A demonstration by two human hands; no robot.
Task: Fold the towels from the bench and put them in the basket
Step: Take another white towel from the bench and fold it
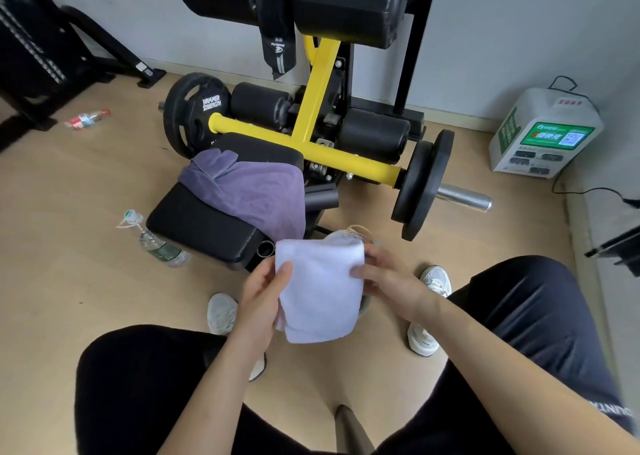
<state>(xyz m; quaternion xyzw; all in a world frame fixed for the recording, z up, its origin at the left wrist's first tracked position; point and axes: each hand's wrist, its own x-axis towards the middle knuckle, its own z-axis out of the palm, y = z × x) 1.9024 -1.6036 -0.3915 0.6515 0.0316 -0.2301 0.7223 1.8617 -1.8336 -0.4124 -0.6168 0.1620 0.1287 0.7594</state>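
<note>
A folded white towel point(320, 288) hangs in front of me, held between both hands. My left hand point(265, 291) grips its left edge with the thumb on top. On the towel's right edge, my right hand point(384, 278) pinches the cloth. A purple towel point(252, 191) lies crumpled and unfolded over the black padded bench point(204, 226). Just behind the white towel, part of the basket's rim point(360, 230) shows with a twine handle; most of it is hidden by the towel and my hands.
A yellow-framed weight machine point(311, 122) with black plates point(420, 184) stands behind the bench. One plastic bottle point(156, 243) lies left of the bench, another bottle point(86, 119) farther back. A white charging box point(543, 132) sits at right. My knees and white shoes point(221, 312) are below.
</note>
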